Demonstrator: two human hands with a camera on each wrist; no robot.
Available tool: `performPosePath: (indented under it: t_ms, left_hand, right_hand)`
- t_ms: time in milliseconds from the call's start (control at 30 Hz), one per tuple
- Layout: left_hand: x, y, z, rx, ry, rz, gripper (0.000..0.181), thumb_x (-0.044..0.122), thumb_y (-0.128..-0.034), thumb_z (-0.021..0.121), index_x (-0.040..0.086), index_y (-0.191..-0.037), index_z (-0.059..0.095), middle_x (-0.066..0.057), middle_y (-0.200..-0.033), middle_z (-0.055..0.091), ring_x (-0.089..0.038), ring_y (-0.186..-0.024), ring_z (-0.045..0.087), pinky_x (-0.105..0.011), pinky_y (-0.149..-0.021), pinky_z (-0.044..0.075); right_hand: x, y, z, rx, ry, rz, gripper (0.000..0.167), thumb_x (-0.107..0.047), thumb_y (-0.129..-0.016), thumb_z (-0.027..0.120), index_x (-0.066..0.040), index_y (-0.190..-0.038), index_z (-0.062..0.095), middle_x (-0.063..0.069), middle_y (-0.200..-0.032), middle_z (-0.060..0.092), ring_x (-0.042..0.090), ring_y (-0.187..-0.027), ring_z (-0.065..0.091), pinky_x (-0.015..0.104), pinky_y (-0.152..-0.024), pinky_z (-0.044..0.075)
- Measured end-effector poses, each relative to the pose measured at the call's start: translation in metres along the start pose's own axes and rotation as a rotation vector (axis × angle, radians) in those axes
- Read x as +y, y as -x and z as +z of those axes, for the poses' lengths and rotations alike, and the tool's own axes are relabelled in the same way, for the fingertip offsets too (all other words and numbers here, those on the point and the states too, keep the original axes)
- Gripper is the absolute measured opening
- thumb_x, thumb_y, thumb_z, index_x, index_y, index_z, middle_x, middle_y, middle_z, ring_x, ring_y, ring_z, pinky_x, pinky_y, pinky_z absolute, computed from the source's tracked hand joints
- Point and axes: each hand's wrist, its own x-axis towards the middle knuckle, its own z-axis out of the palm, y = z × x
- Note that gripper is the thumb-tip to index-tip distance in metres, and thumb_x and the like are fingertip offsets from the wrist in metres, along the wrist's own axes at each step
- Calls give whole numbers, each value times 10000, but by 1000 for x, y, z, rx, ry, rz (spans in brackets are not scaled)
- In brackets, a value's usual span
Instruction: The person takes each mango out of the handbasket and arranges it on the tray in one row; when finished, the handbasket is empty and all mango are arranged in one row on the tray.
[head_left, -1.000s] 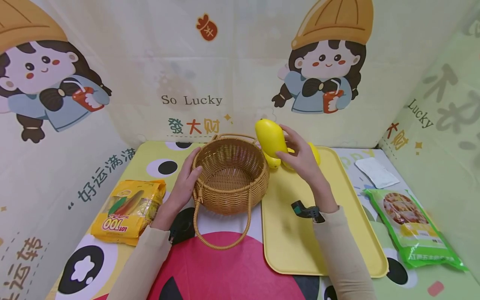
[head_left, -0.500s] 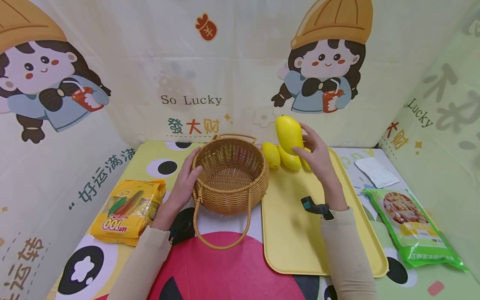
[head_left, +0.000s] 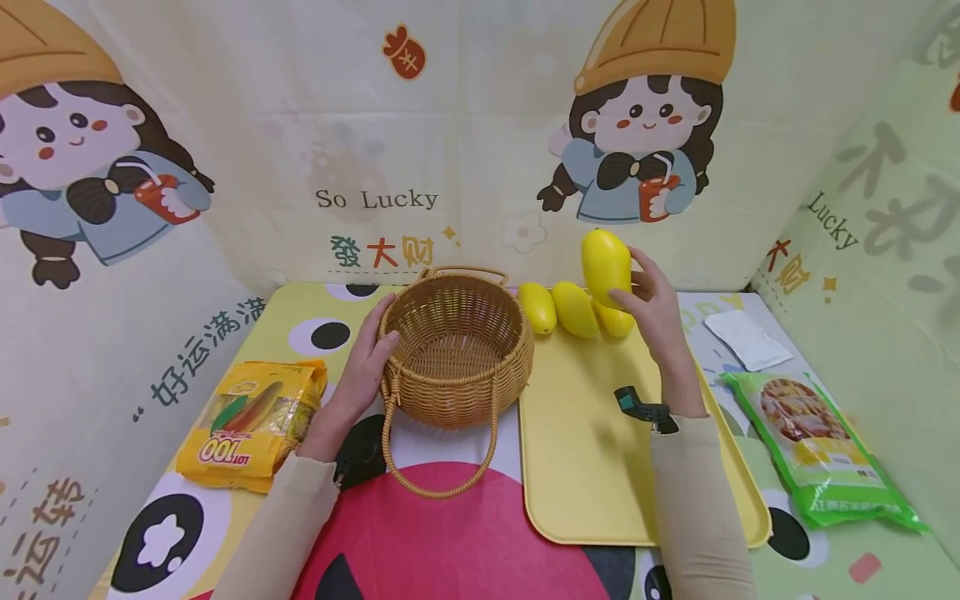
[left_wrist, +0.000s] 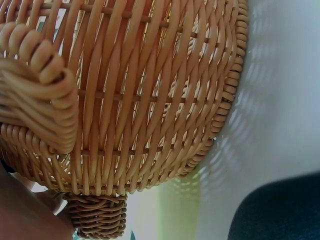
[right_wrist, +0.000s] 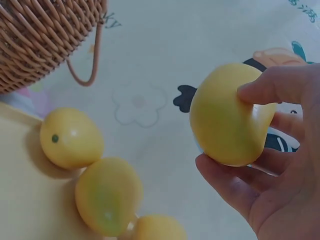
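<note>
My left hand (head_left: 365, 367) grips the left rim of a round brown wicker basket (head_left: 450, 404), its thumb over the edge. One basket handle hangs down at the front, the other stands at the back. The inside of the basket shows bare weave. Above the back of a yellow tray (head_left: 585, 467), my right hand (head_left: 654, 308) holds a yellow mango (head_left: 606, 265) between thumb and fingers. Three more mangoes (head_left: 574, 310) lie in a row at the tray's back edge. In the right wrist view, the held mango (right_wrist: 225, 117) is raised apart from them.
A yellow snack bag (head_left: 251, 425) lies left of the basket. To the tray's right are a green food packet (head_left: 821, 442) and a small white packet (head_left: 747, 340). A printed cloth wall (head_left: 465, 150) stands close behind the tray and basket.
My right hand has carried the mango rightward, from beside the basket's rim to above the tray's back right, uncovering the mangoes there. My left hand stays on the basket.
</note>
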Motion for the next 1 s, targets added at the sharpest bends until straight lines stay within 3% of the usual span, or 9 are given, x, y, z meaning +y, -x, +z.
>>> performPosePath:
  t_ms: [233,500,1000]
  left_hand:
    - [0,1,0,-4,0,-2,593,155,-1038,386,111,-1592,179,-130,-1637,191,-357,-1489,243,-572,-1216,218]
    - [-1,0,0,-1,-15,1,595,150,-1036,384,87,-1591,177,-139,-1638,194,-348,-1492,238,-590,-1212,209]
    - [-3,1,0,-3,-6,-1,593,163,-1039,387,110,-1592,181,-125,-1637,194,-332,-1489,246,-572,-1213,228]
  right_hand:
    - [10,0,-7,37,-16,16,654,-249,-944,642,-319,-1533,366,105,-1268,580,60,-986,587,131,-808,508]
    - [25,3,-15,112,-67,115,636,-275,-954,620,-288,-1537,366,-30,-1139,558,84,-965,568,153,-754,555]
    - [49,2,-30,240,-79,270,648,-268,-945,605,-249,-1544,357,-77,-1050,505,80,-907,559,158,-707,559]
